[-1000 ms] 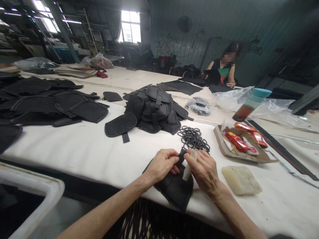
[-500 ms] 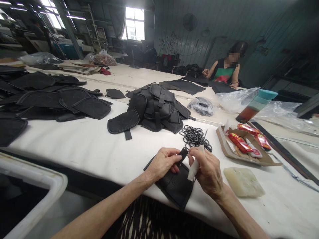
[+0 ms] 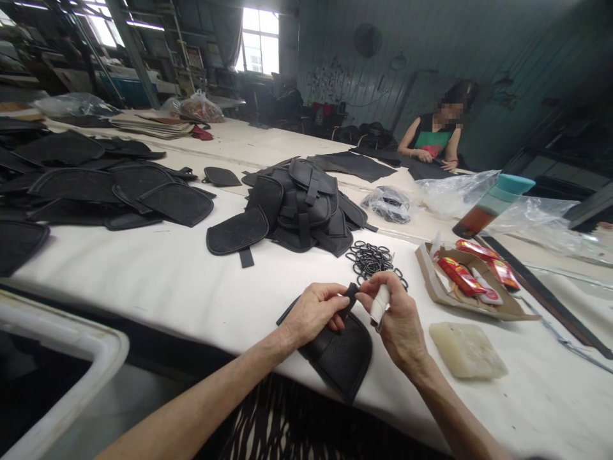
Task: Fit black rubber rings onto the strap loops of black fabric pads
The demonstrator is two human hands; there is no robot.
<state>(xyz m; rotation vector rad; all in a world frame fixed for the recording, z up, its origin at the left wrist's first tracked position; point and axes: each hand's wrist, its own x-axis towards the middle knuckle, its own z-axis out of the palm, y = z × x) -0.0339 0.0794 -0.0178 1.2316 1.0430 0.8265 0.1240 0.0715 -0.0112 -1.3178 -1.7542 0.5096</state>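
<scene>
My left hand (image 3: 316, 310) is closed, pinching a short black strap (image 3: 351, 295) between thumb and fingers. Below it a black leather piece (image 3: 342, 358) with a stitched edge lies at the table's front edge. My right hand (image 3: 400, 319) is wrapped around an awl (image 3: 380, 305) with a white-wrapped handle; its spike barely shows now. The thumb and fingertip of that hand come up to the strap's end, and whether they touch it I cannot tell. Just behind the hands is a heap of black rings (image 3: 371, 260).
Black leather pieces are piled in the middle (image 3: 306, 204) and at the left (image 3: 96, 185). To the right are a cardboard tray (image 3: 431, 281) with red boxes, a pale wax-like block (image 3: 467, 350) and a bottle (image 3: 493, 204). A white bin (image 3: 108, 342) stands lower left; a co-worker (image 3: 433, 140) sits across.
My right hand has turned, so the awl's handle tilts differently and its spike shows less. My left hand keeps the strap. The co-worker's raised hand has come down to the black material.
</scene>
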